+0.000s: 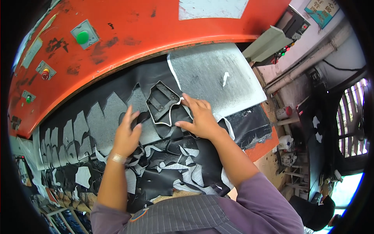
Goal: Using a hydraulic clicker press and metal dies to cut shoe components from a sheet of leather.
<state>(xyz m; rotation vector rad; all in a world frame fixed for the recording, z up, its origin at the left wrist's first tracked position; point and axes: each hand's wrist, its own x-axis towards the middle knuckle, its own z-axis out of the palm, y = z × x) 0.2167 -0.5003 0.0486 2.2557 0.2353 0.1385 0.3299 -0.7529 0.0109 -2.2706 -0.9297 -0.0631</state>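
A metal-edged cutting die [171, 102], shaped like an irregular outline with braces inside, lies on a black leather-like sheet [154, 67]. My right hand [199, 118] is just to its right, fingers stretched and thumb apart. Those fingertips are at the die's right edge; whether they press on it I cannot tell. My left hand [127, 134] hovers left of the die with its fingers spread and nothing in them. Beside its fingertips is a curled black strip [143, 117]. Jagged cut-outs along the sheet bare the grey board [111, 128] beneath.
Black and white offcuts [191, 171] are heaped between my arms and the board. Behind the board is an orange machine beam [128, 35] with a green button [82, 37] and a red knob [45, 74]. A pale worn board [212, 70] lies at the right, beneath a control box [269, 45].
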